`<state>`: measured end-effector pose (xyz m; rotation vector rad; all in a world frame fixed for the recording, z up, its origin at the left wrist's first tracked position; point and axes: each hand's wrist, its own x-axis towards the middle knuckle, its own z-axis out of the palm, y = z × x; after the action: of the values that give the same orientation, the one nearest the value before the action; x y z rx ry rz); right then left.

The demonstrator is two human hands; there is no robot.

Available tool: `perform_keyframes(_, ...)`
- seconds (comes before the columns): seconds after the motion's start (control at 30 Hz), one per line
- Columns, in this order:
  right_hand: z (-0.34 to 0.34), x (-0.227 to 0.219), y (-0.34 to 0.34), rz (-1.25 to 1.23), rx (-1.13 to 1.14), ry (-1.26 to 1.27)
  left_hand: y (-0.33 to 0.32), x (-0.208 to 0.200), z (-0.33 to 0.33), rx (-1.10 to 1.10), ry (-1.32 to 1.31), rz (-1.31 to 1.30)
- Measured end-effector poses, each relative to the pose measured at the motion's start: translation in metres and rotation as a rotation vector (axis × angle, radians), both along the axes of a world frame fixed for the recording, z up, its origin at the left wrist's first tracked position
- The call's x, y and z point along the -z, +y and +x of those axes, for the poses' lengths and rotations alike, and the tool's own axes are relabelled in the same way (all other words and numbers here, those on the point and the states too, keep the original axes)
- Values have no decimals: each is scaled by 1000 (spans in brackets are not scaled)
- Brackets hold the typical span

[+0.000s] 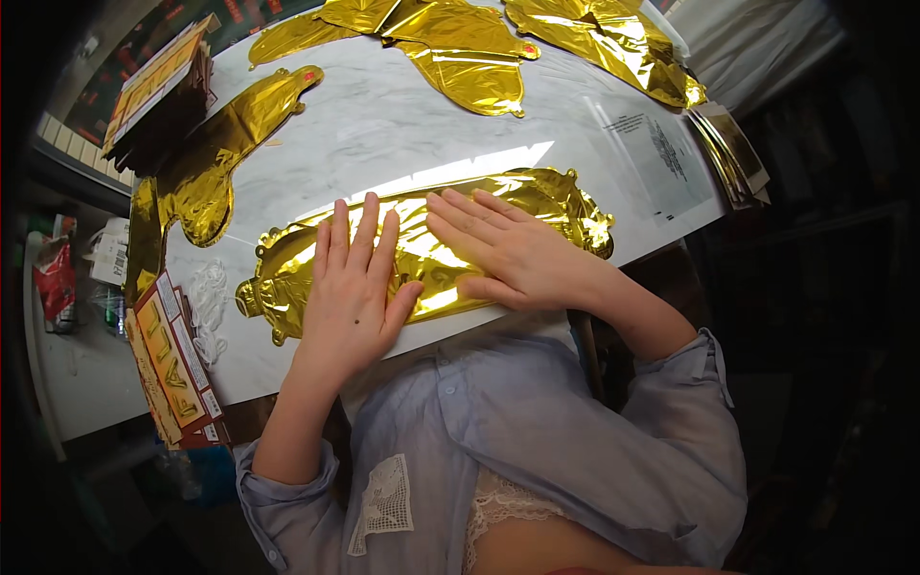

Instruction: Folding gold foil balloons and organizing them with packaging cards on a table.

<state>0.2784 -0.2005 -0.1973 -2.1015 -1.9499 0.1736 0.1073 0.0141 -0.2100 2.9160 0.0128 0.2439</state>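
A flat gold foil balloon, long and narrow with small tabs along its edge, lies across the near part of the marble-patterned table. My left hand rests palm down on its left half, fingers stretched out and pointing away from me. On the right half lies my right hand, also flat, its fingers reaching toward the upper left. Both hands press on the foil and grip nothing. Part of the balloon is hidden beneath them.
More flat gold foil balloons lie at the far left, far middle and far right. Stacked printed cards stand at the back left. White string and packages sit at the left edge; a clear printed bag lies right.
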Motion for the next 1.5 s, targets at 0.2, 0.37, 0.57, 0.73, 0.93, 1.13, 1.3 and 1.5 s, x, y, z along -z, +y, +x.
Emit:
perform_keyframes(0.2,20,0,-18,7,44,34,0,0,-1,-12,6,-19)
perform_keyframes(0.37,18,-9,-16,30,123,44,0,1,-1,-24,-16,-42)
perform_keyframes(0.57,-4,6,29,133,95,-15,-1,3,1,-14,-20,-28)
perform_keyframes(0.73,14,-2,-8,-19,225,-66,1,5,-2,-22,-20,-28)
perform_keyframes(0.93,33,2,-48,-13,461,-160,1,3,-3,-19,-14,-22)
perform_keyframes(1.13,2,-12,-3,5,220,-46,0,3,-1,-7,-10,-29)
perform_keyframes(1.3,0,5,-2,-22,204,-85,-2,4,0,-35,-25,-42)
perform_keyframes(1.5,-1,9,0,35,208,-98,16,-6,-5,-23,-11,-373)
